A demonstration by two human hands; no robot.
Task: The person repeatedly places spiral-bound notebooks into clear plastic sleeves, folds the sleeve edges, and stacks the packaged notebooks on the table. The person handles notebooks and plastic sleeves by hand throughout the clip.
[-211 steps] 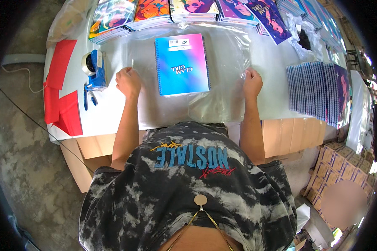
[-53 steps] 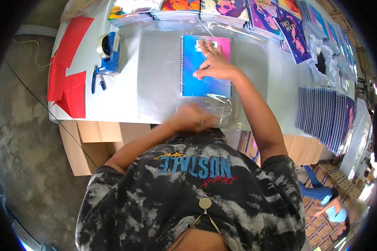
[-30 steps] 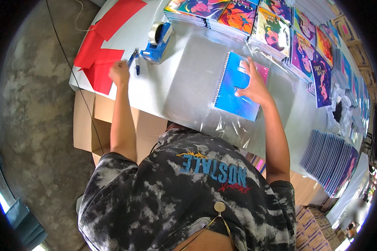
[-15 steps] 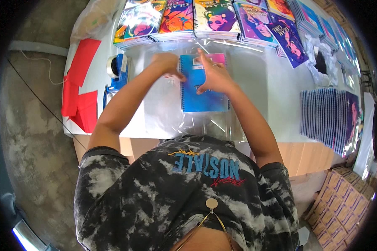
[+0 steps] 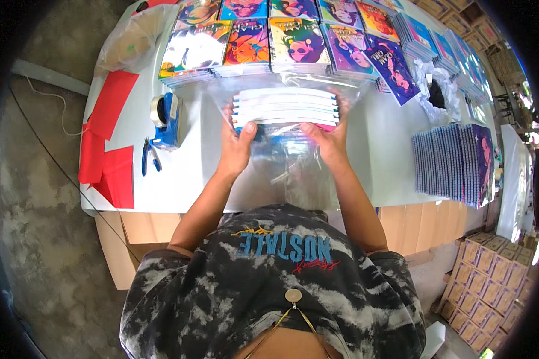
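Observation:
A small stack of notebooks (image 5: 284, 107) is tipped up between my two hands, its white page edges toward me. My left hand (image 5: 238, 143) grips the stack's left end, thumb on the lower edge. On the right end, my right hand (image 5: 330, 139) holds it the same way. Clear plastic (image 5: 287, 170) spreads beneath and around the stack and near my hands. Whether the notebooks are inside a plastic bag, I cannot tell. The fingers behind the stack are mostly hidden.
Piles of colourful notebooks (image 5: 298, 45) line the table's far side. At left are a blue tape dispenser (image 5: 172, 122), blue-handled snips (image 5: 145, 157) and red sheets (image 5: 118, 173). A row of spiral notebooks (image 5: 446, 163) and crumpled plastic (image 5: 424, 78) lie right. Cartons (image 5: 482, 287) are stacked beyond.
Earlier the notebooks lay flat, blue cover up, with my hands moving over them. Now both hands grip the stack's ends, and it is tilted with its page edges showing.

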